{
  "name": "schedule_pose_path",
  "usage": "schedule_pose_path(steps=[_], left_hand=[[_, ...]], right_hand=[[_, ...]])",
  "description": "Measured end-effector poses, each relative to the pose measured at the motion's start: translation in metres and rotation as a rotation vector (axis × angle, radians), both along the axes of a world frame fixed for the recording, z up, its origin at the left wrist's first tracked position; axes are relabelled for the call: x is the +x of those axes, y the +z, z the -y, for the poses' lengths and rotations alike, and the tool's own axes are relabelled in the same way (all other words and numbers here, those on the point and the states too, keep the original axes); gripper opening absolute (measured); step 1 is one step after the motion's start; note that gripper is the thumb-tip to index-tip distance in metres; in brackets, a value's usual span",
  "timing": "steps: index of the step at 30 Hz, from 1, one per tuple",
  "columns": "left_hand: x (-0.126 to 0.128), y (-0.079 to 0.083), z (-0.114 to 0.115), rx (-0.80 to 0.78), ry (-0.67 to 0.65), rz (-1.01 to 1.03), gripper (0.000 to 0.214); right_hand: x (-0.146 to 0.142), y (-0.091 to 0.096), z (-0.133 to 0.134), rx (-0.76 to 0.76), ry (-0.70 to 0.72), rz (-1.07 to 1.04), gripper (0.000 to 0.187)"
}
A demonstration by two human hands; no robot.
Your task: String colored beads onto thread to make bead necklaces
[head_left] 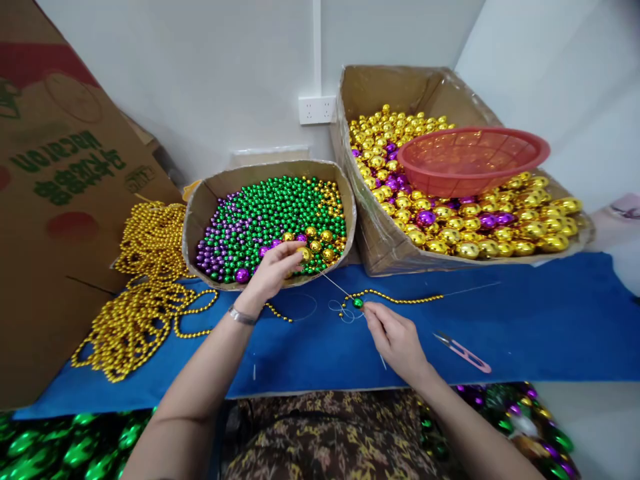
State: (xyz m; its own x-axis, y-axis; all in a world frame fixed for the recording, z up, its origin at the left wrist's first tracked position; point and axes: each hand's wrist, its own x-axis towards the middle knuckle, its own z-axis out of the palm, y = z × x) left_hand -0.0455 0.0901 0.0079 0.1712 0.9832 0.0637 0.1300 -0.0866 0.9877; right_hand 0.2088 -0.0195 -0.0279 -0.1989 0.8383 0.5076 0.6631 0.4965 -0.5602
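My left hand (279, 265) is over the front rim of the smaller cardboard box (270, 165), its fingertips closed on a shiny gold bead (303, 254). Green, purple and gold beads (280, 207) fill that box around it. Above the blue cloth, my right hand (397, 337) pinches at a green bead (357, 303). A thin pale line, thread or needle, slants from this bead up toward the box; I cannot tell which. Loose clear thread (345, 312) curls beside it, and a string of small gold beads (400, 298) lies just behind.
Gold bead strands (135, 320) are heaped at the left by a tall carton (65, 200). A larger box (380, 247) of gold and purple beads carries a red plastic basket (470, 160). Pink-handled thread snips (465, 352) lie on the blue cloth (550, 327) at right.
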Motion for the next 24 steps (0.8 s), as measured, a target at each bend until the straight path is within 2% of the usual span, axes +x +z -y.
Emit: schedule_pose_path(steps=[2, 5, 9, 14, 19, 24], left_hand=[[0.0, 0.002, 0.013, -0.177, -0.012, 0.373, 0.035], [0.001, 0.003, 0.03, -0.295, 0.022, 0.604, 0.032], [0.003, 0.002, 0.041, -0.299, 0.042, 0.599, 0.033], [0.003, -0.001, 0.044, -0.261, 0.032, 0.527, 0.032], [0.006, -0.002, 0.047, -0.312, 0.02, 0.599, 0.025], [0.016, -0.002, 0.059, -0.322, -0.061, 0.641, 0.03]], right_hand=[[-0.001, -0.001, 0.0, 0.012, 0.005, -0.001, 0.022], [-0.005, -0.002, -0.001, 0.04, 0.028, 0.012, 0.022], [-0.008, -0.002, -0.001, 0.057, 0.029, 0.046, 0.022], [-0.007, -0.003, -0.001, 0.066, 0.016, 0.064, 0.023], [-0.008, -0.007, -0.001, 0.063, 0.024, 0.093, 0.023], [-0.013, -0.009, -0.001, 0.04, 0.038, 0.087, 0.022]])
